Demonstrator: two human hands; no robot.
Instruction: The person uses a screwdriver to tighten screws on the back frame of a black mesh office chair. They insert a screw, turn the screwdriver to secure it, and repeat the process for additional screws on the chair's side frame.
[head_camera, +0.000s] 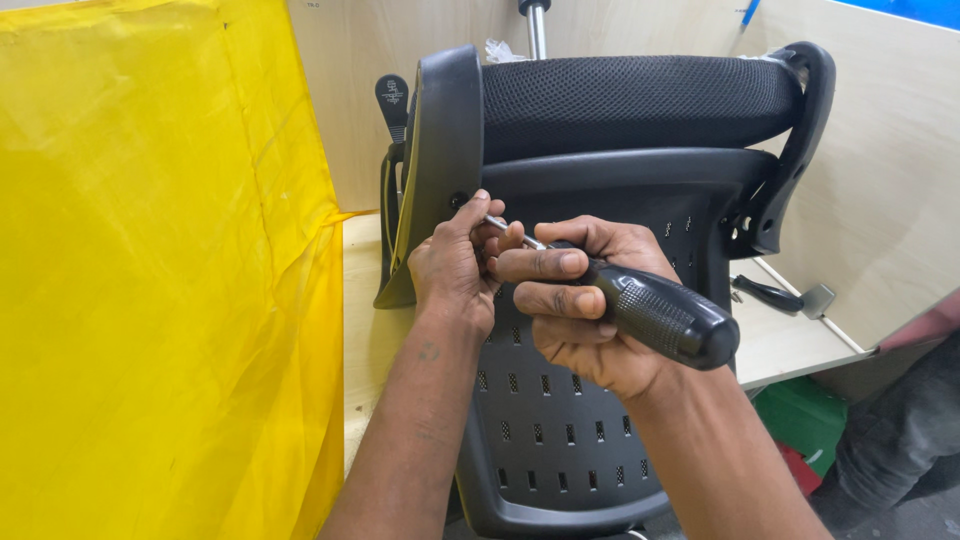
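Scene: An office chair seat (600, 180) lay tipped on its side on a pale wooden desk (365, 300), its slotted black plastic underside (560, 440) facing the camera.
Materials: The cushion edge was coarse black mesh; the shell beneath it was smooth moulded plastic pierced by rows of small rectangular slots. A glossy curved armrest (440, 150) stood at the left edge.
Right hand (575, 310): It was wrapped tight around a screwdriver (640, 305), fingers curled over the front of the knurled black handle, whose rounded butt stuck out toward the lower right.
Left hand (455, 265): It was closed at the armrest's inner face, fingertips pinching the thin metal shaft near its tip.
Tool position: The shaft ran up and left from the right fist, through the left fingers, to a dark hole in the armrest bracket.
Hidden: The tip and any screw were covered by the left fingers. The seat's lower edge was cut off by the frame.
Surroundings: A yellow fabric sheet (160, 270) filled the left; a chrome gas-lift column (536, 30) rose behind; a black lever (768, 294) lay on the desk at right.
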